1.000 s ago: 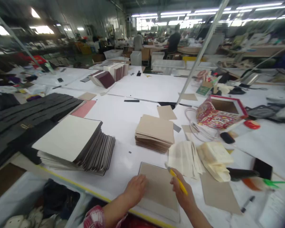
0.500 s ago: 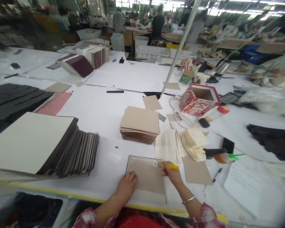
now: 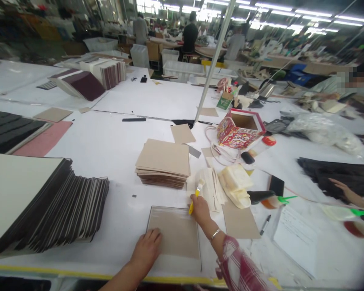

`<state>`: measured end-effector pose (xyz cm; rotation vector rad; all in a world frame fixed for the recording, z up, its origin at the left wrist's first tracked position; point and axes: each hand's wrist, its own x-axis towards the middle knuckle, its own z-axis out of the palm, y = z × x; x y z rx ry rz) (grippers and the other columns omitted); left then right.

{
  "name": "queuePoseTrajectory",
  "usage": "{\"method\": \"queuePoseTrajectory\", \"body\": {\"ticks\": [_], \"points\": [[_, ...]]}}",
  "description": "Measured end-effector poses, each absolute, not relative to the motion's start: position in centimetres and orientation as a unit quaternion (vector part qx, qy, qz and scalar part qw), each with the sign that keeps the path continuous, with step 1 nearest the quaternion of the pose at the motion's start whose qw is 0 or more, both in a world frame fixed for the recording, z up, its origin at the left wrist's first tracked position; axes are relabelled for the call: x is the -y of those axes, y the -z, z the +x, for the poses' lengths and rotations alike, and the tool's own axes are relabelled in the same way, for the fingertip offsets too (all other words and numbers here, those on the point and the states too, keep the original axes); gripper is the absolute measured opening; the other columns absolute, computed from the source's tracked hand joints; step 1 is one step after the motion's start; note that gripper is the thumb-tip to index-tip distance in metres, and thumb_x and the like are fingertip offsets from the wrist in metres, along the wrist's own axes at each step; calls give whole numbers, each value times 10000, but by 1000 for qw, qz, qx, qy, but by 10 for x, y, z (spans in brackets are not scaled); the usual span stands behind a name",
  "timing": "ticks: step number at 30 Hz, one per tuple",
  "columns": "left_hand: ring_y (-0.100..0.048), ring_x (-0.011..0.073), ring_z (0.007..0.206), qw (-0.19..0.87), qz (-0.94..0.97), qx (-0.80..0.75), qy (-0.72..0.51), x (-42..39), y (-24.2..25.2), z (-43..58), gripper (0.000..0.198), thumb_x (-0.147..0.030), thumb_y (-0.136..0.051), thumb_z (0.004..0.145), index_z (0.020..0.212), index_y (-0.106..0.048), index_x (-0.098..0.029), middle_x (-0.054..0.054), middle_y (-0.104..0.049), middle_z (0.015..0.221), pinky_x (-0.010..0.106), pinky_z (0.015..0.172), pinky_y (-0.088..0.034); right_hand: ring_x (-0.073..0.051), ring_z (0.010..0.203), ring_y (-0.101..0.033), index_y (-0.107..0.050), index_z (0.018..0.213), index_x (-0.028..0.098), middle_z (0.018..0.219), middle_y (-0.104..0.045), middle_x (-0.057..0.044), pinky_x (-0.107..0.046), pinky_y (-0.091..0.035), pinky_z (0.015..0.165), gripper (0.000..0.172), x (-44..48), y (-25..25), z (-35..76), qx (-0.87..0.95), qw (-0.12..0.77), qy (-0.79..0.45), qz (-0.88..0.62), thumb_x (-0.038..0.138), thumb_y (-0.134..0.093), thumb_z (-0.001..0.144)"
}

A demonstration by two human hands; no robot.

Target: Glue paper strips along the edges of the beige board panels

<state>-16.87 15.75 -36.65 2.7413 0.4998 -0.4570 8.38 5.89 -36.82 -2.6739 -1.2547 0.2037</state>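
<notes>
Here, left hand (image 3: 147,250) on card (image 3: 174,230), near edge; brush (image 3: 195,195) past far corner.

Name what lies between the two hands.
Head view: only the tan board lies between the left hand and the right hand holding the yellow brush.

Bare table (image 3: 121,210) lies left of the card (image 3: 176,230); cardboard stack (image 3: 164,161) blocks ahead.
</notes>
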Motion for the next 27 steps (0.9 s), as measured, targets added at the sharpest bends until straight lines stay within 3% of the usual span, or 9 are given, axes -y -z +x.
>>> {"method": "queuePoseTrajectory", "body": {"ticks": [4,8,14,19,22,25,27], "points": [[-397,231,1124,163,956,-180,163,-158,370,-169,411,-167,-509,752,1157,-498,-236,49,-445,1266,364,886,-365,-146,724,-485,-521,962,165,755,-536,-39,-250,-324,692,215,-61,387,94,430,81,-56,-897,72,-452,781],[-397,236,1127,166,956,-181,163,-156,373,-170,438,-156,-511,742,1171,-493,-239,50,-449,1271,368,887,-368,-161,742,-477,-523,952,159,744,-534,-46,-262,-320,708,189,-59,382,104,424,86,-24,-902,93,-411,815],[-376,231,1169,179,951,-185,173,-155,381,-169,486,-152,-522,715,1190,-491,-250,38,-432,1303,349,920,-359,-196,955,-475,-492,1014,163,955,-573,-100,-284,-324,787,194,-103,367,128,417,131,15,-899,155,-420,833],[-372,244,1190,210,933,-189,224,-161,375,-167,571,-171,-572,661,1218,-474,-249,42,-401,1337,348,932,-364,-161,743,-550,-496,862,157,741,-590,-59,-254,-368,681,103,-113,352,138,383,174,-3,-907,129,-406,820],[-358,255,1206,229,933,-212,179,-168,347,-154,678,-219,-605,652,1292,-383,-206,82,-337,1375,368,969,-331,-127,706,-563,-436,916,178,809,-589,-35,-228,-399,650,95,-89,323,114,356,257,-28,-898,209,-375,850],[-194,270,1290,251,948,-194,11,-172,305,-126,798,-339,-606,680,1362,-227,-171,108,-227,1420,418,1037,-205,-107,669,-567,-396,904,207,787,-576,1,-214,-428,631,133,-53,285,67,349,424,-153,-822,289,-456,818],[-225,279,1271,319,937,-140,-24,-172,285,-106,809,-414,-633,648,1336,-280,-175,117,-322,1370,430,1030,-202,-108,678,-567,-386,882,216,787,-569,5,-217,-442,630,171,-28,267,37,347,487,-249,-762,312,-500,797]]}}
